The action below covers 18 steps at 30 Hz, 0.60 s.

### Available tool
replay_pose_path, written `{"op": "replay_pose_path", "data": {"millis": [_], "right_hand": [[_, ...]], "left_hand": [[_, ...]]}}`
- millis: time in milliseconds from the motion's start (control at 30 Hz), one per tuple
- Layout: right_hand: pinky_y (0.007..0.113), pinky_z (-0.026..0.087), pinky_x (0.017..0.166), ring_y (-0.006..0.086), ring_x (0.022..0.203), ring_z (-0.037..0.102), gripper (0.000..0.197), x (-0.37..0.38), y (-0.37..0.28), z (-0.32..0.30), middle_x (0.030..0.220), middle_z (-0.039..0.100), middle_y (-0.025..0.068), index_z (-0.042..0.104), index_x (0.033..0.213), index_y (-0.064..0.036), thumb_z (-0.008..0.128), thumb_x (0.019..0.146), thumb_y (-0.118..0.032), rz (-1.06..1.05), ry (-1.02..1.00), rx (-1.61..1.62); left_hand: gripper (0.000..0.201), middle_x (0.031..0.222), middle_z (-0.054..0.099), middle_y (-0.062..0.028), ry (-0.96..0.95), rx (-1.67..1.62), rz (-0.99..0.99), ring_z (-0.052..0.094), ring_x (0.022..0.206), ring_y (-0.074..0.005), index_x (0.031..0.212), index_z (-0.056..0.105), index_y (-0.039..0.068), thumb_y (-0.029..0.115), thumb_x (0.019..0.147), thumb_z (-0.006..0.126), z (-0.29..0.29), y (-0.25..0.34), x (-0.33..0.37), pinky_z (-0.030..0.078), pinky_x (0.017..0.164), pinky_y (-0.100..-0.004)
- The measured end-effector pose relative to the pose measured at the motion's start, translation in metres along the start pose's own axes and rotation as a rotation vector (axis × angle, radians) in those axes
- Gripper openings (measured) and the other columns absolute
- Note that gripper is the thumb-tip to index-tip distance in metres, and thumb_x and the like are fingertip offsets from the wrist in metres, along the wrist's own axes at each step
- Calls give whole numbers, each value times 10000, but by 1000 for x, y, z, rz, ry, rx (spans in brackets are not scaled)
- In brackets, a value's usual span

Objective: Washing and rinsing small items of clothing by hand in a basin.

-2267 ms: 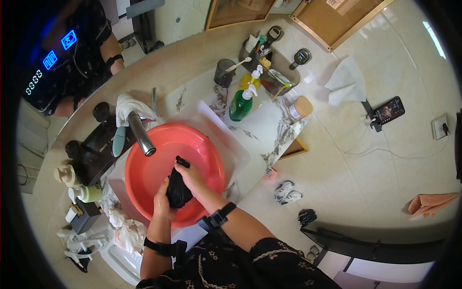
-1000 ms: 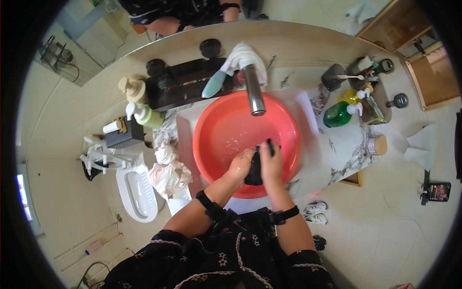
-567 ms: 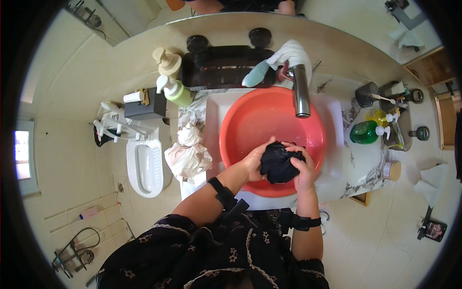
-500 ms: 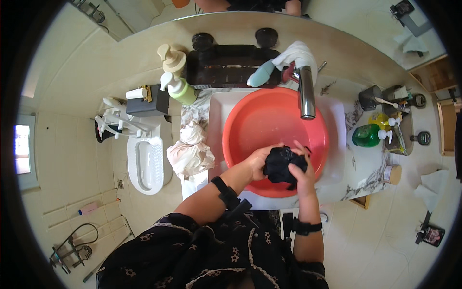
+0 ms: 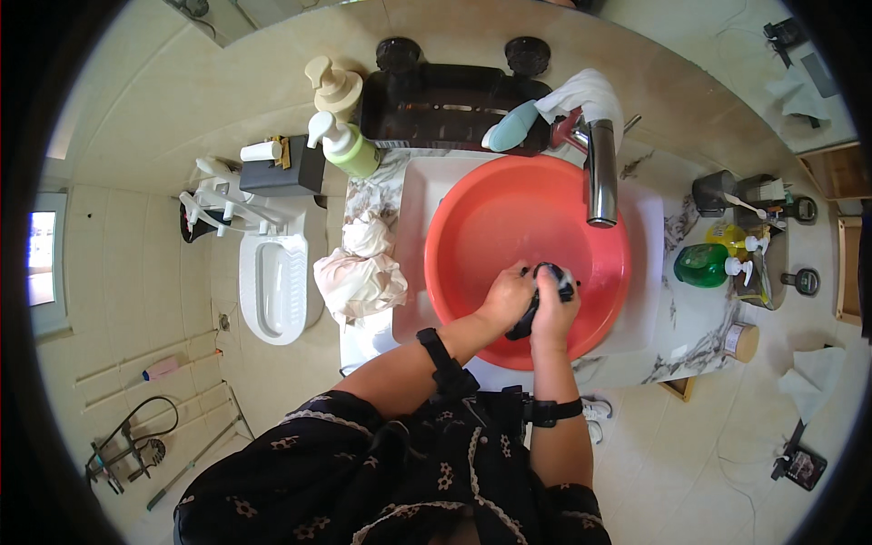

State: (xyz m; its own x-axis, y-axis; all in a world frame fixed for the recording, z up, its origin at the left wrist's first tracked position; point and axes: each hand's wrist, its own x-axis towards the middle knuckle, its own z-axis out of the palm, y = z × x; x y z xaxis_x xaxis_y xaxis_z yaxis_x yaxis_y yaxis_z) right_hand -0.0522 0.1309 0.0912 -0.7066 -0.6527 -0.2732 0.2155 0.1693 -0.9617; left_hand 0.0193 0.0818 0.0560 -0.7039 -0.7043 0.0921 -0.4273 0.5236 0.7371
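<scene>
A wet black cloth (image 5: 520, 329) is squeezed between my two hands, with white suds on its upper part. My left hand (image 5: 509, 298) grips it from the left, fingers curled around it. From the right my right hand (image 5: 552, 316) is closed on the same cloth, thumb up near the suds. Both hands are over the near half of a round coral-red basin (image 5: 439, 236), which sits in a white sink (image 5: 413, 204). Much of the cloth is hidden by the fingers.
A chrome faucet (image 5: 601, 177), draped with a white cloth (image 5: 589, 94), overhangs the basin's far right. Crumpled pale cloths (image 5: 361, 283) lie left on the marbled counter. Behind are a black shelf (image 5: 427, 104) and a green pump bottle (image 5: 345, 150); a dark-green bottle (image 5: 701, 265) stands right.
The black cloth, spread wider before, is now bunched up between my hands. My hands have drawn closer together, and suds show on the cloth. The view has shifted slightly.
</scene>
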Motion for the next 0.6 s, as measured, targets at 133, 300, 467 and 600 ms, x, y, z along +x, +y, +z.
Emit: {"op": "replay_pose_path", "data": {"millis": [133,300,467,600], "right_hand": [[274,405,828,137,915,533,176,20,-9,-19,965,589,31,602,907,-55,628,788,-182,300,-36,332],[322,350,947,193,1086,483,302,55,-2,-72,1156,561,98,587,1064,-37,594,766,-88,215,-183,63],[452,287,1021,367,1224,373,638,64,34,-57,1345,385,200,343,1352,-72,612,807,-266,-151,-282,-865],[588,148,1047,477,1311,121,836,23,37,3,1502,52,106,85,1442,-200,553,807,-477,-2,-514,-1588]], "left_hand": [[132,783,571,-122,79,-868,-635,545,848,-258,885,567,67,185,843,524,-4,2,0,433,768,-331],[169,950,528,-67,-170,-852,-554,487,949,-180,929,572,67,81,761,590,-24,-44,-4,384,835,-292],[505,1304,410,-179,-64,-356,-589,382,1233,-317,1225,465,73,80,738,597,-20,-47,1,336,995,-356],[687,1447,188,-214,-139,-100,-631,194,1329,-391,1364,311,110,159,741,596,-8,-53,9,224,1065,-458]]}}
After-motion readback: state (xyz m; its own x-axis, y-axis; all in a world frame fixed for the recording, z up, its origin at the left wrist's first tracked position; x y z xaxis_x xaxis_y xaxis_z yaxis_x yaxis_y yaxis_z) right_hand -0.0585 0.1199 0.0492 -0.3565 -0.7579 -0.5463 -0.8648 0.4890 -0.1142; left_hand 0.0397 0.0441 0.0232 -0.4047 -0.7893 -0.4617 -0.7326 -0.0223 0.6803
